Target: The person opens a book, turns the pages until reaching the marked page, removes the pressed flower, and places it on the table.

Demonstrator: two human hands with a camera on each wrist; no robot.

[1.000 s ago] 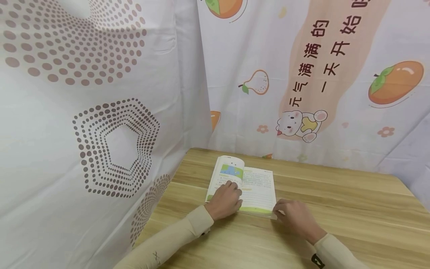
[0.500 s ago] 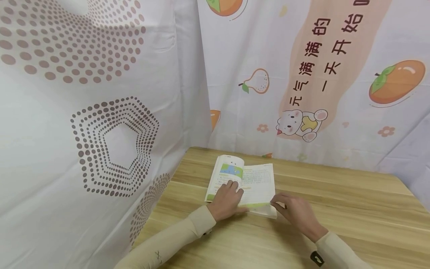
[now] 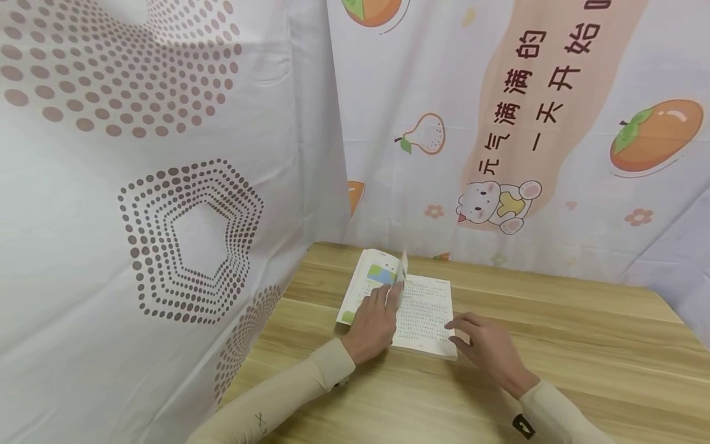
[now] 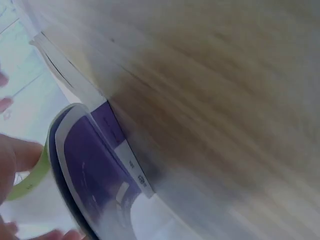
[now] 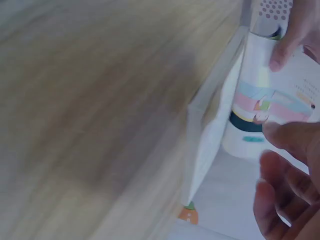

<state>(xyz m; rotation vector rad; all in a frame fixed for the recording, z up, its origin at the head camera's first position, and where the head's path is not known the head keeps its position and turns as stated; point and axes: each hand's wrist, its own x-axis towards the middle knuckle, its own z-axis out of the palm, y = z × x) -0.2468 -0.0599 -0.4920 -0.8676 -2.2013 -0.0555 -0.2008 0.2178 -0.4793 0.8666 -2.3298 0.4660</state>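
Observation:
An open book [image 3: 424, 308] with printed pages lies on the wooden table in the head view. My left hand [image 3: 370, 324] rests on its left-hand page, fingers stretched forward. Beside those fingers, near the spine, one page [image 3: 402, 271] stands upright. My right hand [image 3: 488, 348] is at the book's right edge, fingertips by the page, thumb and forefinger apart. In the left wrist view the curled cover [image 4: 100, 170] shows purple, with my left thumb [image 4: 25, 152] on a green-edged page. The right wrist view shows a coloured picture page [image 5: 270, 100] beyond my right hand [image 5: 290, 175].
The wood-grain table [image 3: 554, 333] extends to the right and in front of the book. A dotted white curtain [image 3: 194, 246] hangs on the left. Behind the table hangs a white cloth [image 3: 588, 209] printed with fruit and lettering.
The right hand lifted a page's lower right corner half a second ago and has let it go. That page now stands by the left hand, and a text-filled page shows on the right.

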